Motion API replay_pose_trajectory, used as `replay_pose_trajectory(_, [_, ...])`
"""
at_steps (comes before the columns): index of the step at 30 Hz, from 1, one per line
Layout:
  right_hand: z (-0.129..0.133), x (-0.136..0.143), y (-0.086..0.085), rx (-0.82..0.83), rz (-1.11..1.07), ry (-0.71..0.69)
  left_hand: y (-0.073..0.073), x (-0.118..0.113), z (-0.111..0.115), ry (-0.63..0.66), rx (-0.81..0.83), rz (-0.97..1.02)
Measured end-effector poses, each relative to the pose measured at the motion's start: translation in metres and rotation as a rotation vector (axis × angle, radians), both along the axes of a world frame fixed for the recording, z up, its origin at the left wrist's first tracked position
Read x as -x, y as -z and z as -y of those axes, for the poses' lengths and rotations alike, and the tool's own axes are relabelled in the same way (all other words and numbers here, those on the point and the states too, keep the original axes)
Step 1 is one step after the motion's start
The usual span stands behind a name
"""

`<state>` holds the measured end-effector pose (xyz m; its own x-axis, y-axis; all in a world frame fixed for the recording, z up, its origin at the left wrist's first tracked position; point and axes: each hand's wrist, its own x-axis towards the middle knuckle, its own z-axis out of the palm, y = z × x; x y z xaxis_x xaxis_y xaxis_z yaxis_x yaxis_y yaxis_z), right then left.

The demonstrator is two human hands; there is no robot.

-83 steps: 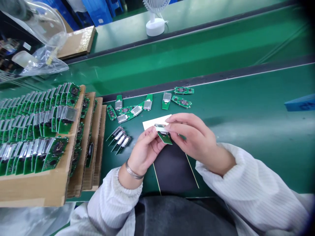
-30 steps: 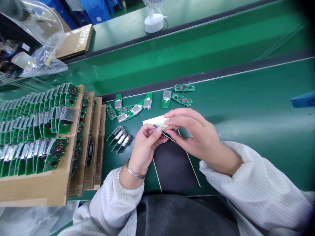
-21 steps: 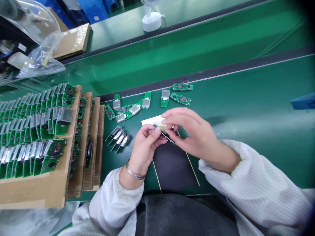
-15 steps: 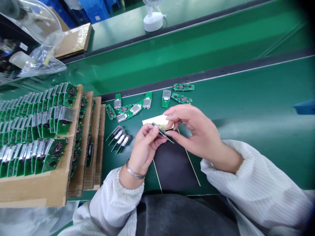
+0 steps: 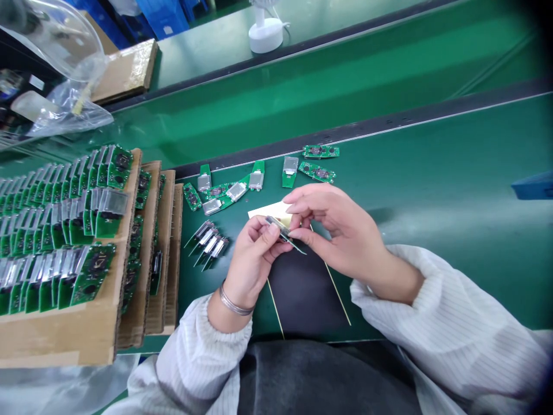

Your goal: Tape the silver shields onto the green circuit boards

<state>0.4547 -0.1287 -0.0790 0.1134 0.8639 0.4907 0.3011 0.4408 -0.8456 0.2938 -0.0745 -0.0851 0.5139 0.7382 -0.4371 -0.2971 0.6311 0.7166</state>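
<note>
My left hand [image 5: 253, 253] is closed, its thumb and fingers pinching a small circuit board [image 5: 296, 246] with a display-like part on it. The board is tilted, seen almost edge-on. My right hand [image 5: 343, 225] has its thumb and fingertips brought together at the board's right edge; other fingers arch above. What exactly the right fingertips press on is partly hidden. Beneath the hands lie a black sheet [image 5: 309, 297] with pale side edges and a cream paper strip [image 5: 261, 211]. Left of my left hand, several boards [image 5: 211, 245] stand in a slanted bunch.
Loose green circuit boards [image 5: 237, 191] lie scattered behind the hands. At the left, stacked cardboard holders [image 5: 64, 340] carry rows of upright boards. A raised ledge [image 5: 367, 135] runs behind. Further back are a white fan [image 5: 265, 37], a cardboard piece [image 5: 125, 72] and a plastic bag [image 5: 73, 118].
My right fingertips have closed in slightly on the board's edge. The board stays in my left hand at nearly the same tilt. The whole view has shifted a little.
</note>
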Motion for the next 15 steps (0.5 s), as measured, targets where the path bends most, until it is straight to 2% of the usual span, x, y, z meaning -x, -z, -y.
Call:
replay_pose_trajectory(5, [0.0001, -0.0003, 0.0013, -0.01, -0.019, -0.004, 0.0003, 0.0001, 0.0, 0.002, -0.002, 0.006])
replay_pose_trajectory(15, [-0.0005, -0.0016, 0.0009, -0.123, 0.262, 0.12, 0.0005, -0.0006, 0.0005, -0.025, -0.005, 0.011])
